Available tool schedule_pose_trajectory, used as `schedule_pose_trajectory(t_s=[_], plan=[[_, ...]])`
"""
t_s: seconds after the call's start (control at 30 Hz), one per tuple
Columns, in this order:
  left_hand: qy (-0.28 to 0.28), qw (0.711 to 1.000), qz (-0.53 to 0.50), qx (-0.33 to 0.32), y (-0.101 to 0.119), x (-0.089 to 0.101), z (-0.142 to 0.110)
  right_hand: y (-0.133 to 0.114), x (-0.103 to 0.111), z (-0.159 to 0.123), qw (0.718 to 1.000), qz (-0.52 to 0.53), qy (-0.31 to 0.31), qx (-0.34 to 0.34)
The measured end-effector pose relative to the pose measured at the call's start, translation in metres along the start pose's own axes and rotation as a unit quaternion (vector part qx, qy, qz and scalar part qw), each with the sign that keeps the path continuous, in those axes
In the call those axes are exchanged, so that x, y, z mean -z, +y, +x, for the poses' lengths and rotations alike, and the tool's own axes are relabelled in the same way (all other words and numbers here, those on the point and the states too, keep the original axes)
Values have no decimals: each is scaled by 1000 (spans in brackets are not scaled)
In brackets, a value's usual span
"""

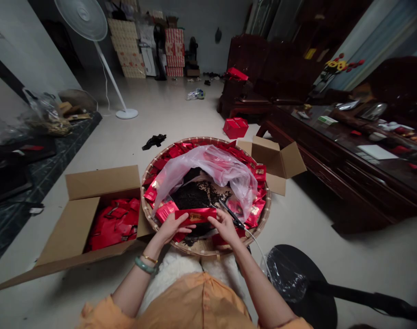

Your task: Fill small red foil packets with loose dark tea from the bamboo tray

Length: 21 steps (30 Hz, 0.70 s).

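Observation:
A flat red packet [196,216] with gold print is stretched between my two hands, above the near side of a round woven basket [206,246]. My left hand [173,227] pinches its left end, and my right hand [224,224] grips its right end. Beyond the packet lies a heap of dark loose tea leaves [191,195] in an opened clear plastic bag [208,160]. A black pen-like tool [233,213] with a white cord [258,244] rests just right of the packet. Many red packets [258,208] line the basket around the bag.
An open carton [71,224] filled with red packets stands left of the basket. Another open carton [276,160] and a red box [235,128] sit beyond it, right. A dark wooden table [335,151] runs along the right. A black round stand base [304,283] is at lower right.

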<state>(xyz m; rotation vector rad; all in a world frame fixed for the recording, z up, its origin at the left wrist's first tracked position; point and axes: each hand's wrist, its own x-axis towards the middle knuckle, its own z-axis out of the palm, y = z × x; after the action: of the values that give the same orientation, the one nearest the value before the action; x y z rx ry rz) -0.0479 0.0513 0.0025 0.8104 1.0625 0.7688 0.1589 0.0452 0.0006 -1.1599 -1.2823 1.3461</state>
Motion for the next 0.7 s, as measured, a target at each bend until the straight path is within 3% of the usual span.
schedule_pose_trajectory(t_s=[0.1, 0.2, 0.4, 0.5, 0.57, 0.7], plan=[[-15, 999, -49, -13, 6, -2, -4, -4, 0, -4, 994, 29, -95, -49], [-34, 999, -31, -9, 12, -1, -6, -4, -2, -6, 979, 68, -167, -99], [-66, 995, 71, -2, 20, 1, -5, -2, -6, -7, 976, 158, -135, -61], [-63, 989, 128, -25, 22, 2, -5, -6, -5, -9, 977, 120, -170, -48], [-76, 984, 161, -33, 22, 3, -4, -8, -6, -11, 982, 89, -158, -58], [-24, 976, 207, -68, 16, 9, 2, -4, -8, -10, 983, 97, -117, -101]])
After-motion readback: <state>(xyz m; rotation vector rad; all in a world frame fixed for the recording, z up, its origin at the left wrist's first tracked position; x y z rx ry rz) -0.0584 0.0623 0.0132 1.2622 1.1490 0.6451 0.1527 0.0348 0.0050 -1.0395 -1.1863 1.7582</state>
